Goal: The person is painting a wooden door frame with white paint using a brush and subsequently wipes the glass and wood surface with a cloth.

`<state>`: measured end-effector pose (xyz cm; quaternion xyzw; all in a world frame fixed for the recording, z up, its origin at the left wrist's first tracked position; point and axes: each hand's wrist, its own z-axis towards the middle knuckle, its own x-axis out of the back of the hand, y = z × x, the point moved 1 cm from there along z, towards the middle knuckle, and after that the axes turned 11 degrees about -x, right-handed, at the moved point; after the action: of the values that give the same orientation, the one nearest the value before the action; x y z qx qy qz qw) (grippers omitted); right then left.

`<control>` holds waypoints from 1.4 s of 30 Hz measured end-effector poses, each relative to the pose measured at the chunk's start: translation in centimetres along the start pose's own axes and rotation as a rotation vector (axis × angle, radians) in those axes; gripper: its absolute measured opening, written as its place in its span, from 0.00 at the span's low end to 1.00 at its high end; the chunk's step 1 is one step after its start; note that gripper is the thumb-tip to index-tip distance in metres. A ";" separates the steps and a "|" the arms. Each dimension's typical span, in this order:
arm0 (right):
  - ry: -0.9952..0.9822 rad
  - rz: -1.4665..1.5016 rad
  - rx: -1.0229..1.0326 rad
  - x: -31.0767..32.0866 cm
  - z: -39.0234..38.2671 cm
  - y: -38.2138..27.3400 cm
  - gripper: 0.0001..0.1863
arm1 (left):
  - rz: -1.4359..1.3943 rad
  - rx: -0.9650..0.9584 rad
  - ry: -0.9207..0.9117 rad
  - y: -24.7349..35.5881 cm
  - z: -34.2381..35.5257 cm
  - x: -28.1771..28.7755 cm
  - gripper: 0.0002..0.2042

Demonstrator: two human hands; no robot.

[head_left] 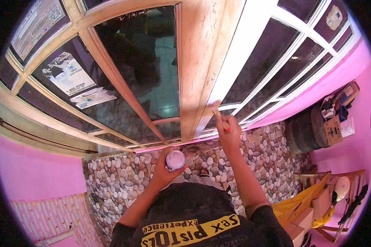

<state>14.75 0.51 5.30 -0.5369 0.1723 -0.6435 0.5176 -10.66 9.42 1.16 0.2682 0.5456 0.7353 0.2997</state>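
My left hand holds a small round cup of white paint low in front of my body, fingers wrapped round its side. My right hand grips a paintbrush, its bristles against the wooden post between the window sections, where white meets bare wood. The frame to the left is unpainted pale wood around dark glass panes, with paper stickers on some. The frame to the right is white. My dark shirt covers the lower middle of the view.
Pink walls flank a pebble-patterned floor. At the right stand stacked tyres with a cardboard box and clutter. Lower right, a wooden rack holds boxes, a yellow sheet and other items.
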 end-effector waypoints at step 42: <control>-0.317 -0.255 0.590 4.2 5.2 0.1 0.13 | 0.166 -0.064 -0.067 1.0 -0.7 0.5 0.37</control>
<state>19.78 -1.37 9.28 -0.4746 -0.1716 -0.6336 0.5864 -11.61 9.12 1.96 0.3271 0.4877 0.7651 0.2641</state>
